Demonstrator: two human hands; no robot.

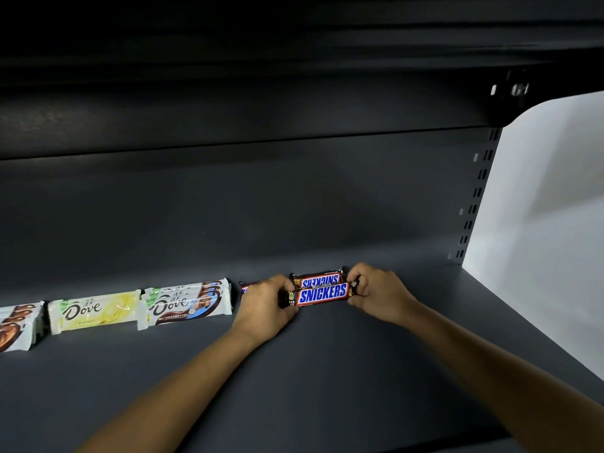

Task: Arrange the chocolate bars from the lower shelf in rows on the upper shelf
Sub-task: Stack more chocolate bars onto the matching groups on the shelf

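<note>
Two brown Snickers bars lie side by side on the dark grey shelf (327, 371). The front Snickers bar (322, 294) reads upright, and the rear Snickers bar (318, 280) behind it reads upside down. My left hand (266, 304) grips the left end of the front bar and my right hand (379, 291) pinches its right end. Another dark wrapper end (245, 287) peeks out behind my left hand. To the left stand a white-and-blue Dove stack (188, 302), a yellow Dove bar (93, 310) and a partly cropped Dove stack (18, 325).
A dark back panel (261, 197) rises behind the bars, and another shelf overhangs above. A slotted upright (475, 197) and a white side wall (539, 223) close off the right end.
</note>
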